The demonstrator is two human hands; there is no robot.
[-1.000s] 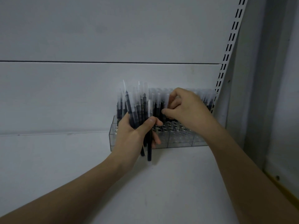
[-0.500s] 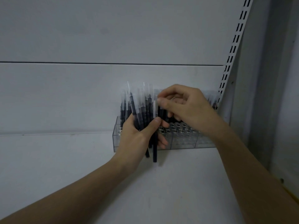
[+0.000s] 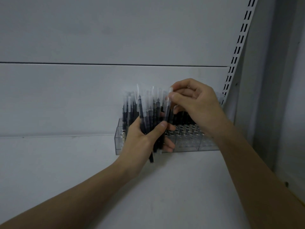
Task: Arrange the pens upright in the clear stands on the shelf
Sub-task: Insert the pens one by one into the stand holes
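Left hand (image 3: 140,142) wrapped around a bundle of pens (image 3: 149,116), thumb across the front, fingers (image 3: 168,144) curled behind; bundle upright, fanned at the top, lower ends poking out beneath the palm. Right hand (image 3: 196,106) pinching a single pen (image 3: 168,109) near its cap end between thumb and forefinger, remaining fingers loosely curled; pen hangs near vertical, its lower end just right of the left thumb tip, touching or nearly touching the bundle.

Likely light, stiff, slim; smooth plastic barrels with frosted caps (probably slippery against each other, so a slack hold risks the bundle sliding down through the palm). Best hold for the single pen: high on the barrel or cap, leaving the lower length free to enter a hole. Caps may pull off if tugged; cannot tell how tight.

Clear stand (image 3: 189,142) directly behind and below both hands, on the shelf (image 3: 173,187) against the back panel (image 3: 66,100). Rows beyond the right fingers already full of dark pens; open sockets visible just below the right wrist, toward the front. Slotted upright (image 3: 231,76) close to the right of the right hand: little sideways room there. Plenty of open shelf toward the viewer and left of the left hand. Approach from above seems the only clean path; neighbouring pens crowd each socket.
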